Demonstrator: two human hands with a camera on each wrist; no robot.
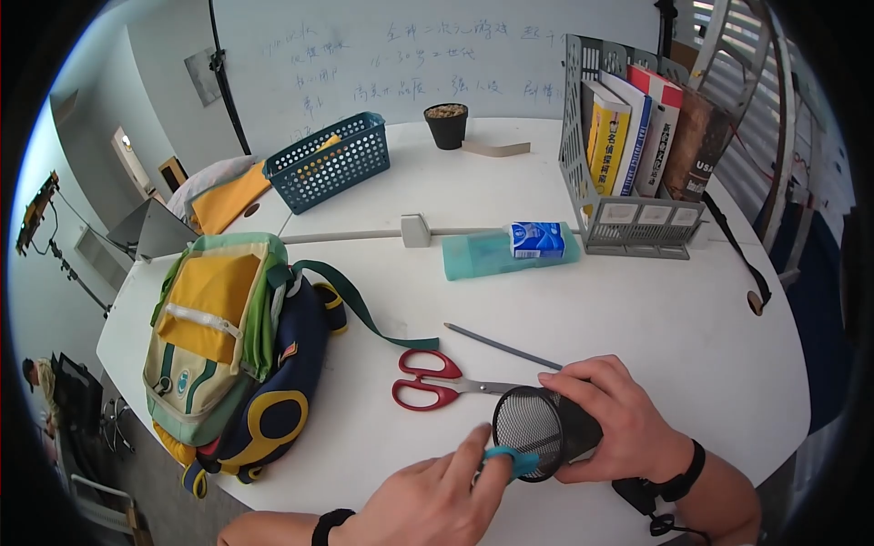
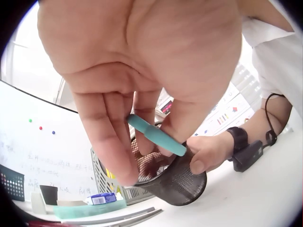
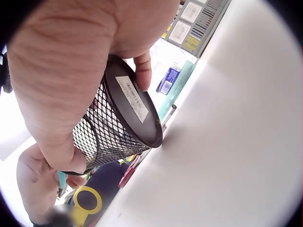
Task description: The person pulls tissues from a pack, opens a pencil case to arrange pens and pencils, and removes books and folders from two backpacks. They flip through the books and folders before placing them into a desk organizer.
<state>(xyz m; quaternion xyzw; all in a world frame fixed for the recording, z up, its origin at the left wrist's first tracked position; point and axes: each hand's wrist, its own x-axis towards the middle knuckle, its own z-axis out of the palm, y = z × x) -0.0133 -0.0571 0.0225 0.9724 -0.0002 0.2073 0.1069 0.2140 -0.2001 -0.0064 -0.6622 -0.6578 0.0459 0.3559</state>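
Note:
My right hand grips a black mesh pen cup around its side. The cup is tilted, its mouth turned toward my left hand. In the right wrist view the cup's solid base shows a white label. My left hand holds a small teal plastic piece between its fingers at the cup's mouth; I cannot tell its kind. Red-handled scissors lie just left of the cup, blade tips hidden behind it. Beyond them a grey pencil lies slanted toward my right hand.
A green, yellow and navy backpack stands at left, its strap reaching toward the scissors. Farther back are a teal pouch with a blue packet, a grey book rack, a plant pot and a perforated basket.

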